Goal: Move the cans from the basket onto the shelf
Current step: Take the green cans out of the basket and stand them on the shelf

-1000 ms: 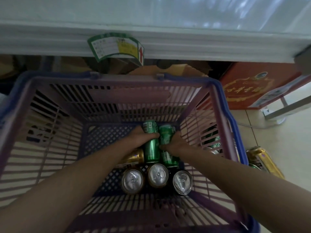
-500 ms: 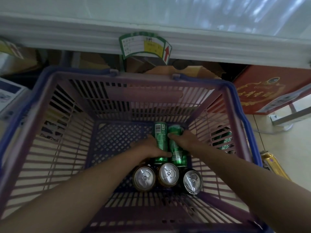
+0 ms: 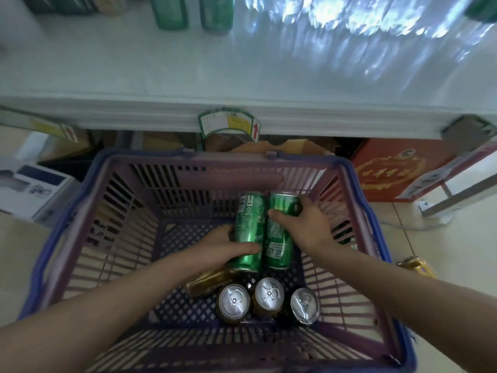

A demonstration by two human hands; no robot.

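A purple plastic basket [image 3: 88, 224] with a blue rim sits on the floor below a white shelf [image 3: 242, 76]. My left hand [image 3: 220, 246] grips a green can [image 3: 248, 224], and my right hand [image 3: 304, 222] grips a second green can [image 3: 279, 238] right beside it. Both cans are lifted inside the basket, tilted toward the shelf. Three upright cans with silver tops [image 3: 269, 294] stand in a row at the basket's near side. A gold can [image 3: 207, 281] lies on its side under my left wrist.
Two green bottles [image 3: 191, 12] stand at the back of the shelf. A price label [image 3: 228, 125] hangs from the shelf edge. A red carton [image 3: 390, 170] sits on the right, a white box [image 3: 29, 189] on the left, and a gold can [image 3: 416, 267] lies on the floor.
Both hands have raised the two green cans off the basket floor toward the shelf. The view has tilted up, showing the shelf top and its bottles.
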